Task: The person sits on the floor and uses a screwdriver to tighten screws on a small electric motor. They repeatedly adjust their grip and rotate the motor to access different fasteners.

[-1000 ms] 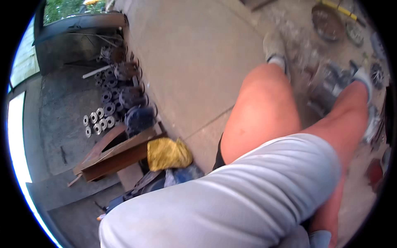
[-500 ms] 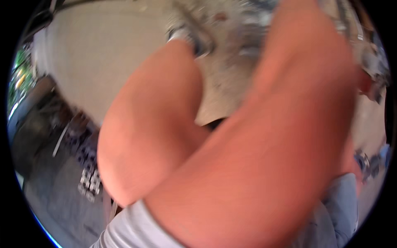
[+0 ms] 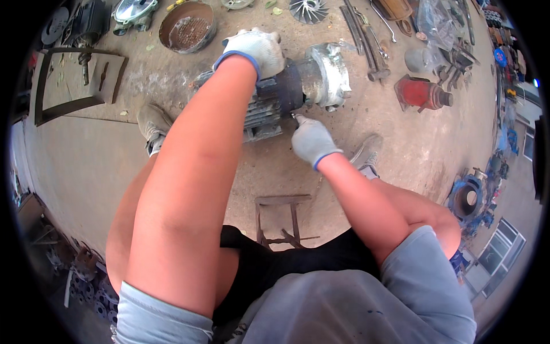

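On the ground between my feet lies a finned electric motor (image 3: 264, 112) on its side. A silver-painted cylindrical housing (image 3: 329, 71) is joined to its right end past a dark flange. My left hand (image 3: 255, 50), in a white glove with a blue cuff, is curled closed at the motor's far upper side; what it grips, if anything, is hidden. My right hand (image 3: 314, 140), gloved alike, has its fingers closed around a small dark piece at the near edge of the flange, too little of it showing to name.
A red jack-like tool (image 3: 421, 93) stands at the right, near a hammer (image 3: 375, 74) and wrenches. At the far side are a rusty round pan (image 3: 188, 28) and a finned impeller (image 3: 308, 10). An angled metal frame (image 3: 43, 86) lies left; a small stool frame (image 3: 283, 199) is nearer.
The view was blurred, with my forearms filling it and both hands out of clear sight. Now the arms are apart, and both gloved hands are at the motor.
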Motion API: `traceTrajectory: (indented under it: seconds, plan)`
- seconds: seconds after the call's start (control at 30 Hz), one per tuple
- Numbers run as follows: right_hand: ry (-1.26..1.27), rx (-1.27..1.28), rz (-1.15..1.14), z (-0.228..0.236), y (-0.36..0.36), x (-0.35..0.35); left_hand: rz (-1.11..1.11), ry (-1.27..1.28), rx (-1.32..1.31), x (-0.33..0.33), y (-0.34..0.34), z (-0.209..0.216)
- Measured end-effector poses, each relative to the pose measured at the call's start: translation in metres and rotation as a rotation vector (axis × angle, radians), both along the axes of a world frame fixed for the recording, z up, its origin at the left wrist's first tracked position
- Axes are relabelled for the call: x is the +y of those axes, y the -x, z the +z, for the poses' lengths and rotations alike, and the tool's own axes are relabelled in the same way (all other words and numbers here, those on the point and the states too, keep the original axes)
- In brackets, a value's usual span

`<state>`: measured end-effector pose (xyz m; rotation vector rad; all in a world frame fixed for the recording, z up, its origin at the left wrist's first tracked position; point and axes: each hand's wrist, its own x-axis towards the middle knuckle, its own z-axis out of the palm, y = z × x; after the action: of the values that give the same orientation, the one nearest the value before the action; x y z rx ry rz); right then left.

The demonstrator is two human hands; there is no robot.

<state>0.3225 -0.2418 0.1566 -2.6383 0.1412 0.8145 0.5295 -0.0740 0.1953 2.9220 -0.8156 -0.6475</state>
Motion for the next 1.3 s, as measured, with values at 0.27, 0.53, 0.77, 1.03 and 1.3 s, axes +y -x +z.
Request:
traceTrajectory:
  seconds: [0.27, 0.53, 0.77, 1.03, 1.3]
  plan:
    - [-0.03, -0.064, -0.01, -0.007, -0.006, 0.019, 0.098, -0.007, 0.044, 0.008, 0.009, 0.021]
    - [-0.211, -0.406, -0.26, -0.094, 0.072, 0.024, -0.018, -0.057, 0.053, 0.005, 0.013, 0.033]
    - [-0.108, -0.44, -0.256, -0.131, 0.053, 0.035, 0.168, -0.034, 0.063, 0.015, 0.021, 0.034]
    - [-0.135, -0.225, -0.196, -0.114, 0.049, 0.012, 0.138, 0.005, 0.087, 0.019, 0.012, 0.042]
    - [-0.071, -0.192, -0.173, -0.118, 0.045, 0.008, 0.141, -0.001, 0.115, 0.018, 0.003, 0.044]
